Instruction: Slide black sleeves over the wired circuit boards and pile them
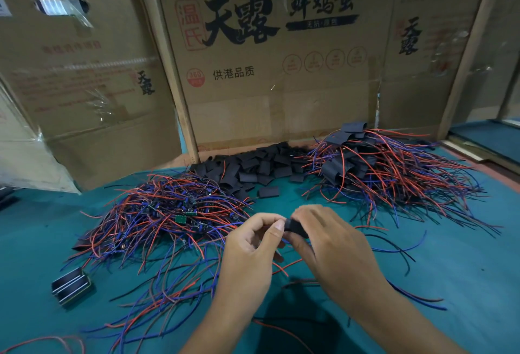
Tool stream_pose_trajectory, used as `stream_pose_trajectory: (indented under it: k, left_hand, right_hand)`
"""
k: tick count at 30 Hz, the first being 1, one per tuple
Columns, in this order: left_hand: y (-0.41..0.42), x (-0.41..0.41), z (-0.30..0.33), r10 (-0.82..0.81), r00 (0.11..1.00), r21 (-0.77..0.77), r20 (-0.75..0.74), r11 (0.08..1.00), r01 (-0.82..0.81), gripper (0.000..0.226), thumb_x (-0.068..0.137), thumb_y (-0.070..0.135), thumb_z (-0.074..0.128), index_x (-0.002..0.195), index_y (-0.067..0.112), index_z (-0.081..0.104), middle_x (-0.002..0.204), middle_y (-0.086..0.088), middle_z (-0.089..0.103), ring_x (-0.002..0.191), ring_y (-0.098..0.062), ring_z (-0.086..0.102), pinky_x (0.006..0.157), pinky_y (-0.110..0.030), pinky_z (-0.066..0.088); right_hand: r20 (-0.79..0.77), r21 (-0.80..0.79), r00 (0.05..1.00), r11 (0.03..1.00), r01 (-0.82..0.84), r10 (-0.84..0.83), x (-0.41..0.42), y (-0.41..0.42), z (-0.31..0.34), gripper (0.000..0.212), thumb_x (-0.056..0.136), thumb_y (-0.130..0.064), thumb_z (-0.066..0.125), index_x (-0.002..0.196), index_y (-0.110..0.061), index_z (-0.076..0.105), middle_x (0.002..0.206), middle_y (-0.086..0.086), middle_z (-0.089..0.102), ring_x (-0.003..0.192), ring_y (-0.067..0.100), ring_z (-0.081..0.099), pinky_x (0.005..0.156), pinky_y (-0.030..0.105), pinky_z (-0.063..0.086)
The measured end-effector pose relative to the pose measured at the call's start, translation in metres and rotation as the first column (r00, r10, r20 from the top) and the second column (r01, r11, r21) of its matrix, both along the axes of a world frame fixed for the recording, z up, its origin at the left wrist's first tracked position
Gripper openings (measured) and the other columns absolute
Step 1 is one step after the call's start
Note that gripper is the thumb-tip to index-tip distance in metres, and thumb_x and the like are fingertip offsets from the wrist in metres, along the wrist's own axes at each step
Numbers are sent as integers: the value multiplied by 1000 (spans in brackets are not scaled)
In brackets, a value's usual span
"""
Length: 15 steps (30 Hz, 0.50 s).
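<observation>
Occupying the near centre of a teal table point(450, 255), two bare hands meet over one black sleeve point(295, 228). Right hand point(332, 246): fingers curled over the sleeve from above, thumb beneath, gripping it. Left hand point(250, 249): thumb and forefinger pinched together at the sleeve's left end, remaining fingers curled; whether they pinch the sleeve's edge or a board entering it cannot be told, as the board itself is hidden. Red, blue and black wires trail from under the hands toward the table's near edge. Left of the hands: heap of bare wired circuit boards point(168, 213), small green boards visible among tangled red, blue and black leads. Behind the hands, against the cardboard: loose stock of empty black sleeves point(261, 165), flat short tubes spread in a low drift, one lying apart point(269, 192) toward the front. Right rear: pile of finished sleeved boards point(365, 162), black sleeves stacked high with wires fanning out to the right and front. Near left edge of the table: small black rectangular object with pale stripes point(71, 286), lying alone, its kind unclear. Backdrop: upright flattened cardboard cartons point(253, 86) printed with large black Chinese characters and red round marks, separated by pale wooden battens point(174, 72).
</observation>
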State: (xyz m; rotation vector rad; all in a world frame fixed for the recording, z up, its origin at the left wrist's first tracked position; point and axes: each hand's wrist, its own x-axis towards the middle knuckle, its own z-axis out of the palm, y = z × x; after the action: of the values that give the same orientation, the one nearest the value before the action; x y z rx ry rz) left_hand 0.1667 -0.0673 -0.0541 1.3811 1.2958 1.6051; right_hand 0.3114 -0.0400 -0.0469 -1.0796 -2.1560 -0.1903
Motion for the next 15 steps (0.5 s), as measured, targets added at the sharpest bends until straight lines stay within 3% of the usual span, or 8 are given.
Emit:
stream_pose_trajectory:
  k: [3,5,7,9,11,15]
  left_hand:
    - [0,0,-1,-26,999,-60,25,998,27,16,84,33,60,86,27,75,79,2,71,67,-9,60,54,-27,52]
    - [0,0,-1,-12,1000,-61,6,998,12,16,83,36,59,91,34,73,80,3,70,67,-10,62,55,-33,53]
    - [-1,-4,0,49,997,-19,-64,999,-50,15,86,37,61,99,43,67,82,5,69,67,-11,63,62,-34,53]
    - [-1,-9,-1,154,967,68,-201,987,-143,20,93,34,64,106,48,60,82,11,67,69,-9,62,68,-27,51]
    - [-1,-15,-1,259,907,161,-332,963,-216,22,95,34,61,112,45,54,79,13,64,69,-7,59,64,-22,44]
    - [-2,-24,-2,432,690,309,-580,901,-305,24,95,37,57,118,32,53,68,11,52,64,-11,56,56,-35,46]
  right_hand:
    - [148,-147,989,988,41,-19,-2,3,1,54,97,-56,24,99,-17,62,89,-4,62,84,21,62,67,32,45]
    - [174,-226,984,972,62,-22,2,9,0,47,100,-52,26,109,-18,57,100,-4,62,95,22,60,76,34,44]
    - [110,-227,993,972,66,-41,6,18,8,37,101,-46,34,112,-17,57,103,-2,64,95,23,61,77,36,43]
    - [160,-156,981,979,133,-108,17,41,25,36,101,-46,34,110,-19,56,97,-3,63,88,22,62,72,37,45]
    - [186,-66,964,977,205,-190,33,76,50,37,100,-48,36,104,-19,59,90,0,64,82,24,62,65,36,47]
    - [108,-4,936,941,338,-335,68,170,102,35,99,-42,48,99,-12,67,91,13,52,82,31,55,68,36,45]
